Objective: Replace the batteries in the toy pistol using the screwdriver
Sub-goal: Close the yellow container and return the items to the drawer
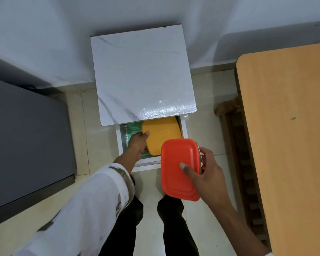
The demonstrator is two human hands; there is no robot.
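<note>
Left hand [137, 143] fingers gripping yellow box [162, 134], right hand [207, 174] clasping red box [179, 169], perhaps screwdriver [199, 156] too

A thin screwdriver [200, 157], metal shaft with a yellow bit of handle showing, stands nearly upright, pinched against the red box's right edge

I see cabinet top [142, 76]: glossy, marble-look, smooth, bright glare at near edge. Orange-red container lid [179, 169]: smooth plastic, slight sheen. Yellow container lid [163, 134]: plastic, matt, faintly textured. Drawer [148, 163]: white painted or laminate finish, smooth; green lining [132, 131] inside looks shiny, crinkled. Table [288, 135]: wood-look laminate, matt. Floor tiles [98, 117]: smooth, pale, mildly glossy. Sleeve [92, 206]: soft cloth, white, printed. I cannot tell grey unit [26, 141] material; matt.
</note>
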